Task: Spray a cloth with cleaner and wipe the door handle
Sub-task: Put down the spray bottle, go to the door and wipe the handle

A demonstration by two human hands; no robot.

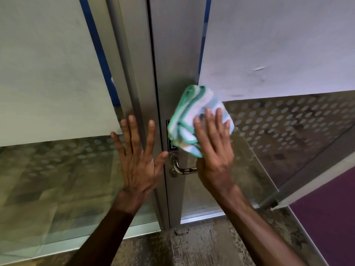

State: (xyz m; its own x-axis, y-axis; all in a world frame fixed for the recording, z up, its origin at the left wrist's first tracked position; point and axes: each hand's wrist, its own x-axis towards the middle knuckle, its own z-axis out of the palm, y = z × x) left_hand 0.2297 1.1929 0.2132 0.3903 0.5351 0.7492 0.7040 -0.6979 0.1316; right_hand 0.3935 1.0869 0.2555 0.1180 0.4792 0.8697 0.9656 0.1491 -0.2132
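A folded green-and-white cloth [189, 120] is held flat against the grey door frame by my right hand [215, 152], fingers spread over it. The cloth sits just above the metal lever door handle [181, 168], whose right end is hidden behind that hand. My left hand [137, 156] is open with fingers spread, flat against or close to the frame left of the handle, its thumb tip near the handle's base. No spray bottle is in view.
A small black label [170, 139] on the frame is partly covered by the cloth. Glass panels with frosted dots [284, 120] flank the frame. The door on the right stands ajar over purple carpet [330, 217]. Speckled floor [192, 246] lies below.
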